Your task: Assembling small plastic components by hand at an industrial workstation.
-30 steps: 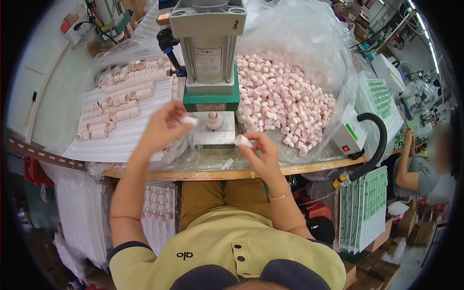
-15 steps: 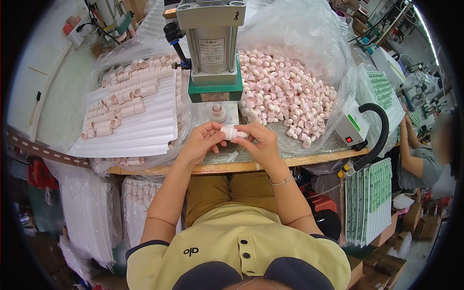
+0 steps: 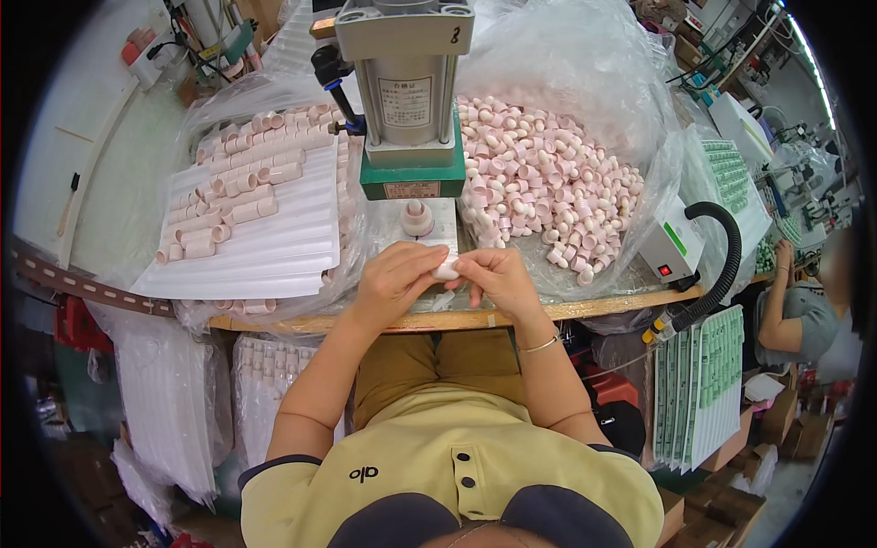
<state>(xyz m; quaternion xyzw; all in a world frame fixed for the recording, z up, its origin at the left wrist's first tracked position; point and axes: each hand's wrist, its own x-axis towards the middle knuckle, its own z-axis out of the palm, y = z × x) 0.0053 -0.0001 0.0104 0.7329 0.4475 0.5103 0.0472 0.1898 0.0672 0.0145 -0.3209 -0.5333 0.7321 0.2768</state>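
Right in front of me, a small pale pink plastic cap [image 3: 446, 268] is pinched between the fingertips of both hands. My left hand [image 3: 395, 281] has its fingers closed over the cap's left side and hides much of it. The thumb and fingers of my right hand [image 3: 499, 279] grip its right end. Just beyond the hands, a pink ring-shaped piece with a rounded tip [image 3: 417, 218] stands upright on the base plate [image 3: 442, 225] of a press [image 3: 406, 100]. The press's green block [image 3: 414, 176] is above that piece, apart from it.
Pink tubes [image 3: 239, 185] lie in rows on white foam sheets [image 3: 301, 215] at the left. A heap of pink pieces with white rounded tips [image 3: 548, 173] fills clear plastic at the right. Beside it are a white box [image 3: 671, 239] and a black hose [image 3: 731, 247]. A co-worker [image 3: 795, 315] sits far right.
My left fingers have closed further over the cap, which showed more fully before. Both hands have shifted slightly nearer to me and right. At the far right, the co-worker's arms have moved.
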